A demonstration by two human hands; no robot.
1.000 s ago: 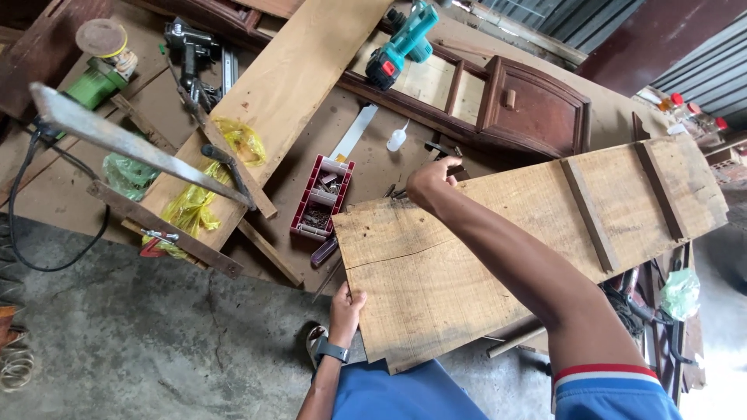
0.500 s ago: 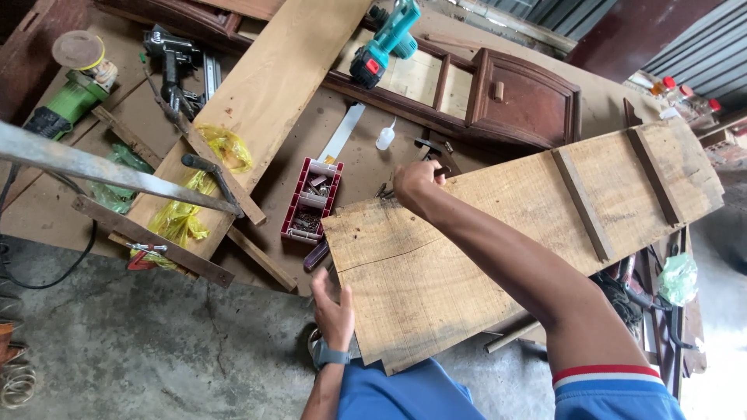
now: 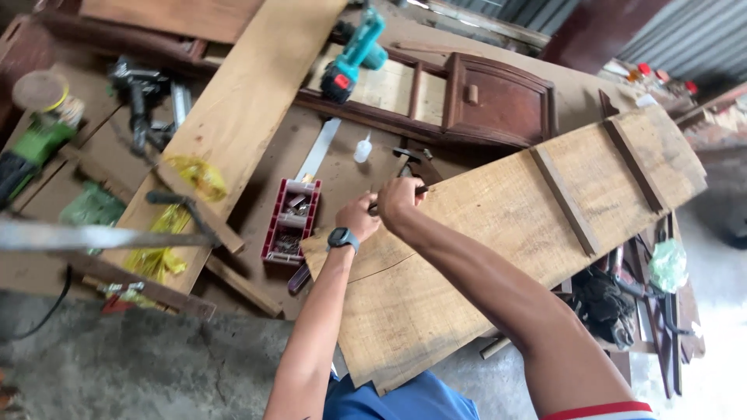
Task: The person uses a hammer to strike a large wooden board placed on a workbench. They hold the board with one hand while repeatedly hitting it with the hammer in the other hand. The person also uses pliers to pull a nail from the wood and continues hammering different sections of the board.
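Meeting at the panel's top-left edge, the left hand and right hand close on a dark tool.

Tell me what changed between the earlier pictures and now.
The left hand rose from the near edge of the wooden panel to its far edge, meeting the right hand, which stays there pinching a small dark object; what it is cannot be told. The panel, red parts box and teal drill stayed put.
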